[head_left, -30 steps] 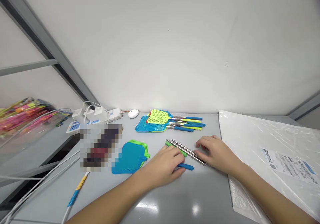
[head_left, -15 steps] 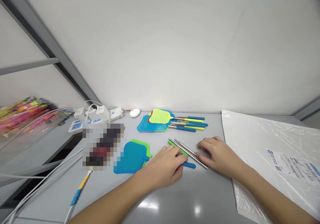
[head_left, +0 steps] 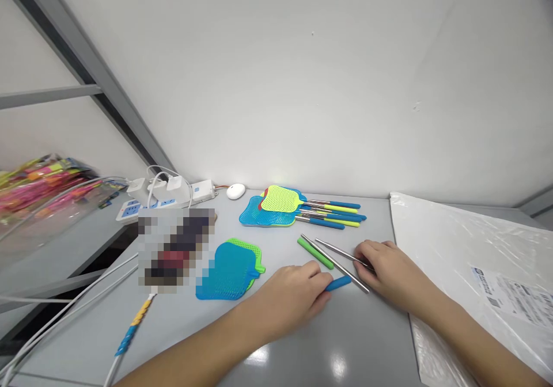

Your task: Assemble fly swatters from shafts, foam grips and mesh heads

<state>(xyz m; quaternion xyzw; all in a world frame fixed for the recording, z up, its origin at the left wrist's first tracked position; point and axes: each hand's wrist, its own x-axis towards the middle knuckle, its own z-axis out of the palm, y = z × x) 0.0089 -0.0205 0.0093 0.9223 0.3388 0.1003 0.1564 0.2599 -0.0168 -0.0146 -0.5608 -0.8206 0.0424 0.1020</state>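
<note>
**Blue grip (head_left: 338,283) held by the left hand (head_left: 302,292), metal rod (head_left: 339,250) pinched by the right hand (head_left: 384,269)**

Nearest, above the smooth grey table (head_left: 367,352), the blue grip was enclosed by the left hand's curled fingers, with the thumb and forefinger drawn close together. Only its rounded, matt end was left showing; how the other fingers were set underneath could not be told. By the right hand, the near end of the shiny, slender rod was gripped narrowly between thumb and bent fingers, its far tip pointed toward the wall.

Between the hands, a second rod (head_left: 334,263), straight and polished, was laid slantwise on the table, with a green grip (head_left: 315,253), a plain matt tube, placed just beyond it. To the left, a blue swatter head (head_left: 233,269), flat and broad with a short neck, was stacked over a green swatter head (head_left: 258,253) pierced with small holes. A cable (head_left: 132,329) was wrapped in yellow and blue spiral sleeves. To the right, a white plastic package (head_left: 458,237), crinkled and glossy, was marked with a printed label (head_left: 514,298).

Farther back, a pile of swatters (head_left: 280,198) was spread with perforated yellow and blue heads, metal shafts and coloured handles. A smooth white oval case (head_left: 235,191) was set near the wall (head_left: 280,87).
</note>
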